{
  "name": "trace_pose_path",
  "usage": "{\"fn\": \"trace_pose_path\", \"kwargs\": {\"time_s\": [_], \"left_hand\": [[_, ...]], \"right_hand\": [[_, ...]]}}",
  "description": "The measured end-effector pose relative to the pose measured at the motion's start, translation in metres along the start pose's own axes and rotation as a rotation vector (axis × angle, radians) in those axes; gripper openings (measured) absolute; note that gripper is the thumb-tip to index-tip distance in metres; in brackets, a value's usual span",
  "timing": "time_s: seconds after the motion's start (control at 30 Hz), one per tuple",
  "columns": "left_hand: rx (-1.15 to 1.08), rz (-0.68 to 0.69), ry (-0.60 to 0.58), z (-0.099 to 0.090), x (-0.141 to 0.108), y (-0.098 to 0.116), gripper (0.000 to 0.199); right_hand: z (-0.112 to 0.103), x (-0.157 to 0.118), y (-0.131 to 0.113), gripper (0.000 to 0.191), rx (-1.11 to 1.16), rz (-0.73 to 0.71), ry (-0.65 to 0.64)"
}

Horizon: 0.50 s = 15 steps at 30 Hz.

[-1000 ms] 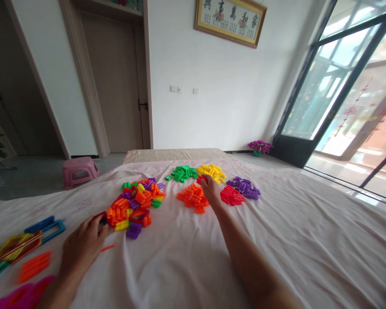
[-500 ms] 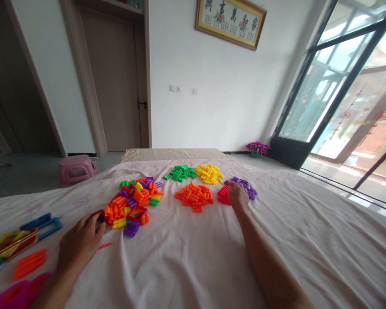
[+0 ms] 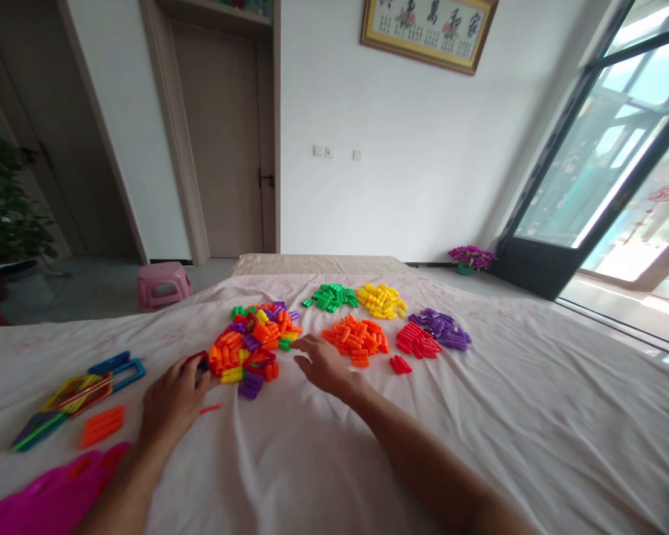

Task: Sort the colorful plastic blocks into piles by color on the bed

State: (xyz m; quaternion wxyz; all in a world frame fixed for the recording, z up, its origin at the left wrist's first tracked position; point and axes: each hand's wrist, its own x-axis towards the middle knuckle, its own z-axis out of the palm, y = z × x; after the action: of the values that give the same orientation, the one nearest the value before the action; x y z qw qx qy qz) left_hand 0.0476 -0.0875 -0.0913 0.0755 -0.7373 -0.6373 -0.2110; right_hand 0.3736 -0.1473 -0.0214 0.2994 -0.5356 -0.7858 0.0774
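My left hand (image 3: pixel 175 394) is closed on a small dark red piece (image 3: pixel 199 360) at the left edge of a mixed pile of coloured pieces (image 3: pixel 250 342). Between that pile and the orange pile (image 3: pixel 357 338), my right hand (image 3: pixel 324 364) has its fingers apart and holds nothing; its fingertips are near a green piece (image 3: pixel 285 345). Farther back lie a green pile (image 3: pixel 333 297) and a yellow pile (image 3: pixel 380 300). On the right are a red pile (image 3: pixel 418 340), a few separate red pieces (image 3: pixel 401 365) and a purple pile (image 3: pixel 441 328).
Coloured frames (image 3: pixel 81 392), orange pieces (image 3: pixel 103 426) and a magenta object (image 3: pixel 61 487) lie at the left on the wrinkled cloth (image 3: pixel 312 461). A pink stool (image 3: pixel 164 285) stands beyond the cloth's left side.
My right hand has left the red pile and moved left to beside the mixed pile, its fingers now apart. Separate red pieces show in front of the red pile. The view has shifted left.
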Motion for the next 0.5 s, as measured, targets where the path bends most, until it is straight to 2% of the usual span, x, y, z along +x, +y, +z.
{"fn": "trace_pose_path", "kwargs": {"time_s": [0.07, 0.13, 0.27, 0.37, 0.5], "left_hand": [[-0.001, -0.003, -0.005, -0.002, -0.001, 0.001, 0.05], [0.0, -0.009, -0.011, -0.004, -0.001, 0.003, 0.05], [0.0, -0.018, -0.015, -0.005, 0.0, 0.004, 0.052], [0.003, -0.018, -0.006, -0.004, 0.0, 0.003, 0.054], [0.013, -0.017, 0.005, -0.003, 0.0, 0.003, 0.052]], "right_hand": [[0.013, 0.003, -0.015, 0.035, -0.01, -0.057, -0.05], [0.025, 0.005, -0.022, 0.029, -0.024, -0.098, -0.084], [0.041, 0.002, -0.019, 0.011, -0.017, -0.125, -0.095], [0.042, -0.002, -0.01, 0.009, 0.018, -0.102, -0.064], [0.025, -0.001, 0.005, 0.014, 0.009, 0.039, 0.079]]}}
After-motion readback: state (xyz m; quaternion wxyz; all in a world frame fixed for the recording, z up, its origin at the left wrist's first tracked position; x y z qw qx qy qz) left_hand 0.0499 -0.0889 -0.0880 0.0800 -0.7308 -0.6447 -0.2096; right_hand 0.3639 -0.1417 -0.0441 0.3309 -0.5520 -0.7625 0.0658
